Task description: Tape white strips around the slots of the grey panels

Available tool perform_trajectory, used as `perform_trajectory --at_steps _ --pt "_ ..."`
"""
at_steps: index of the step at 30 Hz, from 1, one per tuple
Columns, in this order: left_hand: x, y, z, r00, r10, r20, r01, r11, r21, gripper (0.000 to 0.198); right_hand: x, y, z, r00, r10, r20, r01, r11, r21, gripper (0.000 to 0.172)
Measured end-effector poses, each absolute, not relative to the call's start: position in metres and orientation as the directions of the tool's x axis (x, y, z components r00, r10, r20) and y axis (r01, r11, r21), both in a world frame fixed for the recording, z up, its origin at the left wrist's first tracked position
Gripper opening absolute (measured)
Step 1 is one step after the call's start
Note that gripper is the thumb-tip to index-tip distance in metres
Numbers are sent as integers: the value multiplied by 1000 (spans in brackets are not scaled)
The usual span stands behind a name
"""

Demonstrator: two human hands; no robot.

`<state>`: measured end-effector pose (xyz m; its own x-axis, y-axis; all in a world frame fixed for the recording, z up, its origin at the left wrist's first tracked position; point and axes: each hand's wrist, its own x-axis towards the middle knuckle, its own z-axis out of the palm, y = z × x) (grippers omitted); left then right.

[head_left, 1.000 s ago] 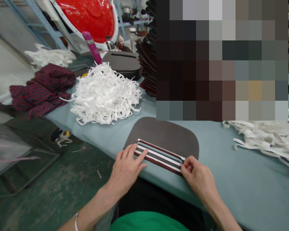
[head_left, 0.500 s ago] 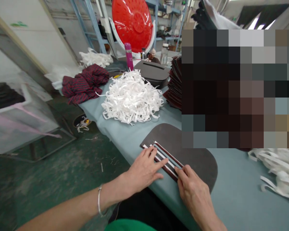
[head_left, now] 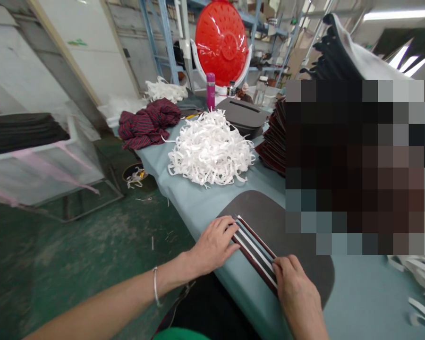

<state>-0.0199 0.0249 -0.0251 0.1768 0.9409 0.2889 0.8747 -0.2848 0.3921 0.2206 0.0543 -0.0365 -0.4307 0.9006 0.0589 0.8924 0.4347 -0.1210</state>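
A dark grey panel (head_left: 265, 212) with rounded corners lies on the covered table, a long slot cut near its close edge. Along the slot run narrow white tape strips (head_left: 257, 248) and a reddish-brown edging (head_left: 250, 257). My left hand (head_left: 214, 243) rests at the slot's far left end, fingers bent over the panel and the thumb apart from them. At the near right end, my right hand (head_left: 297, 288) is closed, thumb and forefinger pinching the panel's slotted edge. Its fingertips partly cover that end of the strips.
A heap of white strips (head_left: 210, 151) lies beyond the panel. Behind it are a slotted grey panel stack (head_left: 242, 115), a purple bottle (head_left: 210, 92) and striped cloth (head_left: 148, 123). Brown sheets (head_left: 274, 141) stand at right, beside a blurred-out area. A white bin (head_left: 46, 165) stands left.
My left hand's fingers, earlier spread across the strips, have drawn back to the slot's left end. My right hand has shifted to the right end. The whole view has turned slightly left.
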Motion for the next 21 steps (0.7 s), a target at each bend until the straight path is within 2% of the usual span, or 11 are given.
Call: perform_trajectory --at_steps 7,10,12,16,21 --pt "-25 31 -26 114 941 318 779 -283 560 37 210 63 -16 -413 904 -108 911 411 -36 19" --pt "-28 33 -25 103 941 324 754 -286 591 38 209 62 -10 -445 894 -58 896 444 -30 14" --pt "-30 33 -25 112 938 327 745 -297 597 39 210 60 -11 -437 900 -16 898 435 -66 13" --pt "-30 32 -27 115 939 323 742 -298 601 41 202 60 -17 -367 930 -29 922 359 -148 16" --pt "-29 32 -27 108 941 321 735 -293 611 40 155 74 -20 -464 880 106 833 473 -287 23"
